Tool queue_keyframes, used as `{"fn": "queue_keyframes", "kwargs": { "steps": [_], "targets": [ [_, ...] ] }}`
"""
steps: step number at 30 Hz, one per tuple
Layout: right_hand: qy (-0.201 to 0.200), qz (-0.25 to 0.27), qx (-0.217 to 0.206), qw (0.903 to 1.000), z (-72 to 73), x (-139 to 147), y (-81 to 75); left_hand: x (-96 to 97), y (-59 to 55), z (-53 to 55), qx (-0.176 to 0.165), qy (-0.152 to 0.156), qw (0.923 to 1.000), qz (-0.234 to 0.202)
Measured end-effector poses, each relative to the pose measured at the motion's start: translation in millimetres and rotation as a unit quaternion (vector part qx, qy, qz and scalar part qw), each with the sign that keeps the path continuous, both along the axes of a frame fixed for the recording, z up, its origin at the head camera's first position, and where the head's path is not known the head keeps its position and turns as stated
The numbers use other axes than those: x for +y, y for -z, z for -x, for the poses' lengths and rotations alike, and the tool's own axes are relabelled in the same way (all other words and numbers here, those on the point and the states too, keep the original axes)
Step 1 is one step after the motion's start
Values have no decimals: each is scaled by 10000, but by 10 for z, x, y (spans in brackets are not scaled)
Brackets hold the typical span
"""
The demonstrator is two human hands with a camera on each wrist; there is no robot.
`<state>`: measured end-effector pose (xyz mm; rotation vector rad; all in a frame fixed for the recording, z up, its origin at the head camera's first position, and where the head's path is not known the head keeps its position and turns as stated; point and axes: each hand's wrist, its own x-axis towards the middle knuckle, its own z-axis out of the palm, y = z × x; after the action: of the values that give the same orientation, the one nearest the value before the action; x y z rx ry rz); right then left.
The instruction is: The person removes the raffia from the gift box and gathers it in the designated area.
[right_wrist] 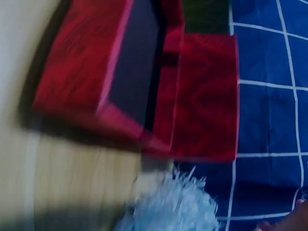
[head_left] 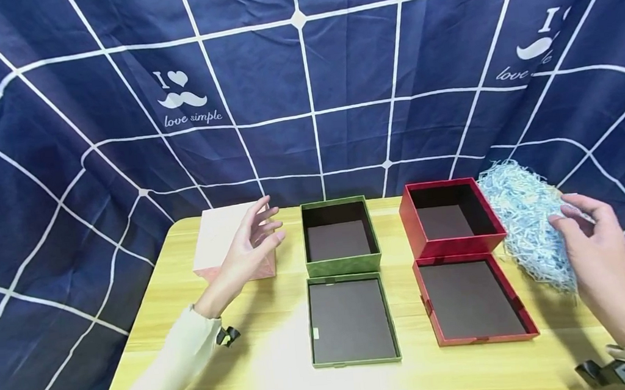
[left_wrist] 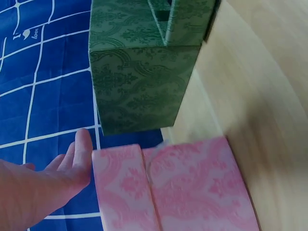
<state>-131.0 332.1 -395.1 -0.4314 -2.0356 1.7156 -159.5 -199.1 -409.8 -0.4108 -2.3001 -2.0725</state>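
My left hand [head_left: 246, 244] is held above the right side of a closed pink box [head_left: 215, 238], its fingers loosely extended and holding nothing. The left wrist view shows the pink patterned side of that box, with a seam between lid and base, and the fingers beside it. Over the right edge of a heap of light blue shredded paper [head_left: 526, 221], my right hand [head_left: 600, 249] hangs with relaxed, slightly bent fingers and nothing gripped. Only a bit of that hand appears in the right wrist view, at the lower right corner, apart from the shreds.
Mid-table stands an open green box [head_left: 342, 266], its upturned green lid [head_left: 352, 320] in front. To its right is an open red box [head_left: 462, 245], with its upturned red lid [head_left: 475, 298] nearer me. A dark blue cloth [head_left: 352, 63] with white lines hangs behind the wooden table [head_left: 279, 332].
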Motion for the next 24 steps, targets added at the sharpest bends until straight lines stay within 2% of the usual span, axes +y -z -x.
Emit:
{"fn": "queue_keyframes", "kwargs": {
  "steps": [2, 4, 7, 12, 16, 24],
  "targets": [
    [-546, 889, 525, 9932, 1, -52, 7, -43, 4, -27, 63, -12, 10000, -22],
    [-1167, 1642, 860, 9757, 5, -108, 23, -88, 5, -49, 130, -38, 9999, -48],
    [-1751, 1989, 915, 9599, 26, -233, 38, -161, 6, -79, 162, -96, 9997, -128],
    [-2119, 1896, 632, 9567, 82, -506, 18, -283, -13, -136, 184, -287, 9993, -176],
    [-2419, 1723, 536, 9534, 121, -733, 1, -357, -8, -163, 400, -491, 9978, -193],
    [-2535, 1474, 59, 9560, 230, -1232, -69, -546, 13, -256, 560, -868, 9938, -419]
  ]
}}
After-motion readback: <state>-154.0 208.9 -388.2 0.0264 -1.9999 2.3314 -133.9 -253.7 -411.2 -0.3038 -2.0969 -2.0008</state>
